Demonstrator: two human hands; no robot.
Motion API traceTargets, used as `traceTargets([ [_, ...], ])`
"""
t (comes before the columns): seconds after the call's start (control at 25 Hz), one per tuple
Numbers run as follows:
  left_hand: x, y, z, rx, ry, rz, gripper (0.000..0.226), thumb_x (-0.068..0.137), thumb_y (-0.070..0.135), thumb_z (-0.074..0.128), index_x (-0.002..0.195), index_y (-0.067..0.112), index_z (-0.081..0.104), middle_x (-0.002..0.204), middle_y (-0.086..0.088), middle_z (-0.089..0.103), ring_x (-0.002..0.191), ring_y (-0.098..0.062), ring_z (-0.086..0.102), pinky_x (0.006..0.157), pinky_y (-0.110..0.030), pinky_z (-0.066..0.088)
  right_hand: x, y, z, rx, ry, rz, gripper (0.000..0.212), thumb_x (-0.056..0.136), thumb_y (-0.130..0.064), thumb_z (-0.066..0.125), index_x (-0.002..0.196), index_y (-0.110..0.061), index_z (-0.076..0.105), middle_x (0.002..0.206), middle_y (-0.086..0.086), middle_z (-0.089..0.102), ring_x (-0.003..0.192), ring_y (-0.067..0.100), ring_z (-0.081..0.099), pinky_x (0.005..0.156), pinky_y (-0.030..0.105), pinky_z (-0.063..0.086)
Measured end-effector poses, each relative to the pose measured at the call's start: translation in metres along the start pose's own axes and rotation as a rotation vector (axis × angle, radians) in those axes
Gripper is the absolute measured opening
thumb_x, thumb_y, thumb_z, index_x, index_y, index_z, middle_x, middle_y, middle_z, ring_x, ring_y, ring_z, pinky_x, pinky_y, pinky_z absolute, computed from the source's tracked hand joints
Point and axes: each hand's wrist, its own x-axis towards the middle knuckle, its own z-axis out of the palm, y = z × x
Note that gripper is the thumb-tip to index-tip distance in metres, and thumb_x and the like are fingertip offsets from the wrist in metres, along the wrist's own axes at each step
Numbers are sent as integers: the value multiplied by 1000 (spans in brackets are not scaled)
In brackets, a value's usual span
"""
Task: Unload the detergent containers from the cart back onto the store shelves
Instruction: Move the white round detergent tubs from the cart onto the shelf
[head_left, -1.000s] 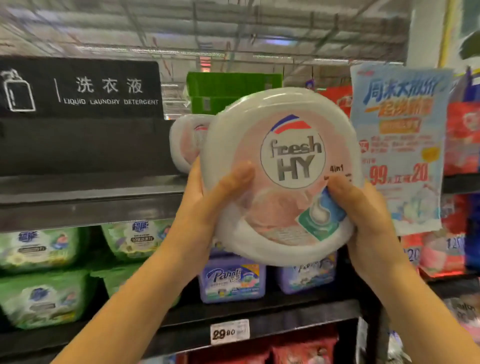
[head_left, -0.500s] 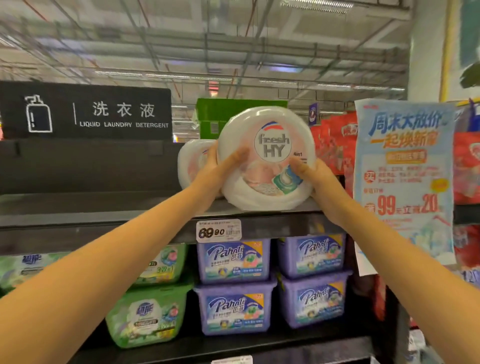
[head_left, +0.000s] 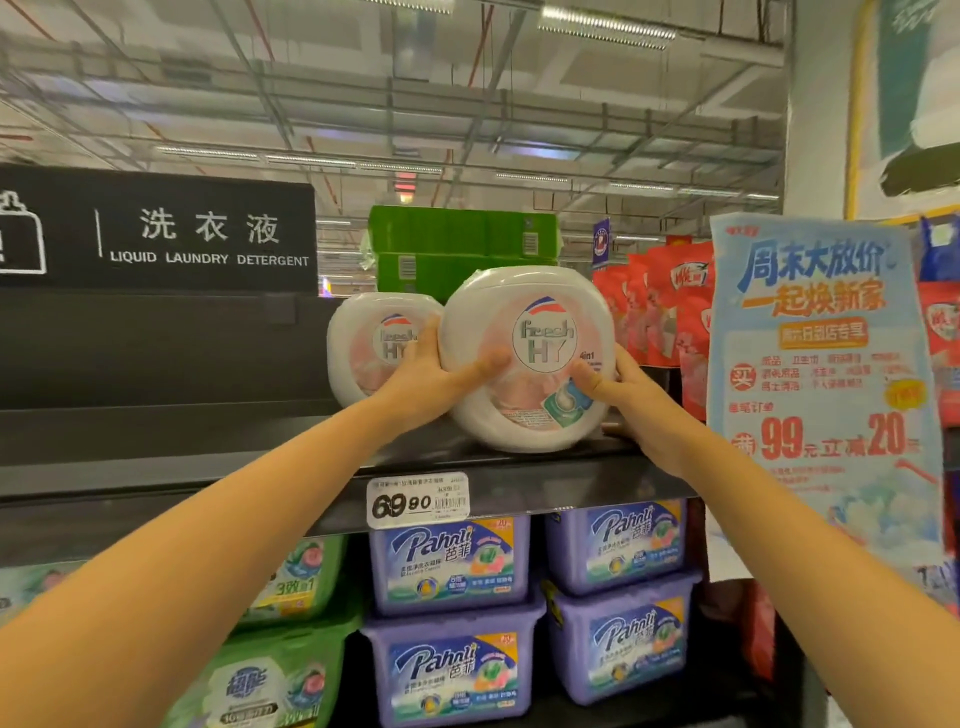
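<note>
Standing on its edge on the dark metal top shelf (head_left: 260, 457), a round white plastic detergent tub with a pink "fresh HY" label (head_left: 527, 358) is clasped from both sides by two bare hands. Left hand (head_left: 434, 376): fingers wrapped behind the tub's left rim, thumb lying across the label. Right hand (head_left: 631, 402): thumb pressed on the lower front face, fingers behind the right rim. A second, matching round white tub (head_left: 371, 348) stands just beside it on the left, partly hidden by the left hand. White price tag reading 69.90 (head_left: 418, 501) hangs on the shelf edge below; purple rectangular Paholi boxes (head_left: 449, 564) fill the next shelf down.
</note>
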Motion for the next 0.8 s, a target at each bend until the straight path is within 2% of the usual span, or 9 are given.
traceTargets([
  [0.08, 3, -3, 7, 71, 126, -13, 107, 48, 90, 55, 133, 27, 35, 105, 10, 57, 99, -18, 60, 90, -40, 49, 8, 2, 0, -9, 55, 47, 50, 82, -34, 67, 127, -28, 48, 123, 2, 64, 95, 10, 68, 66, 20, 55],
  [0.16, 8, -7, 16, 122, 198, -69, 109, 48, 88, 54, 131, 21, 35, 109, 1, 61, 98, -22, 61, 89, -44, 50, 19, 5, 1, -89, 131, 84, 60, 86, -32, 67, 139, -27, 37, 125, 3, 60, 99, 13, 63, 67, 24, 52],
  [0.24, 18, -10, 25, 190, 216, -109, 99, 57, 85, 57, 127, 17, 40, 115, -4, 62, 102, -25, 62, 89, -46, 51, 32, 8, -2, -190, 183, 91, 73, 89, -30, 66, 145, -30, 20, 119, 2, 57, 91, 9, 59, 58, 20, 47],
  [0.36, 37, -10, 33, 334, 278, -107, 84, 68, 77, 60, 120, 12, 52, 114, -8, 62, 100, -25, 59, 79, -38, 48, 52, 13, -5, -236, 231, 119, 76, 87, -26, 69, 144, -28, 18, 120, 4, 54, 89, 11, 57, 53, 20, 43],
  [0.44, 49, -13, 39, 354, 271, -74, 78, 74, 66, 65, 125, 7, 52, 117, -12, 61, 99, -25, 57, 74, -34, 43, 64, 19, -5, -229, 283, 135, 75, 86, -23, 71, 144, -26, 22, 126, 6, 52, 101, 18, 55, 60, 25, 45],
  [0.52, 56, -19, 45, 314, 177, -37, 87, 76, 50, 74, 140, 9, 35, 125, -14, 59, 109, -30, 58, 81, -37, 46, 77, 29, -4, -221, 333, 130, 76, 86, -22, 71, 146, -25, 24, 132, 9, 52, 114, 25, 54, 76, 35, 51],
  [0.6, 61, -25, 50, 296, 124, -35, 99, 72, 39, 82, 146, 12, 22, 130, -15, 56, 115, -33, 56, 90, -40, 47, 88, 37, -6, -251, 339, 131, 77, 87, -21, 70, 149, -24, 24, 137, 11, 49, 123, 28, 51, 92, 44, 48],
  [0.68, 69, -29, 48, 367, 196, -37, 96, 66, 42, 84, 141, 16, 31, 129, -11, 57, 114, -31, 57, 87, -41, 48, 99, 40, -8, -274, 317, 152, 78, 86, -21, 70, 149, -24, 24, 139, 11, 49, 125, 29, 50, 97, 48, 47],
  [0.8, 80, -34, 42, 648, 278, 33, 85, 66, 58, 78, 133, 17, 44, 124, -6, 58, 108, -25, 59, 77, -37, 49, 114, 41, -8, -362, 302, 192, 77, 86, -22, 70, 148, -23, 24, 139, 9, 49, 125, 30, 50, 99, 52, 47],
])
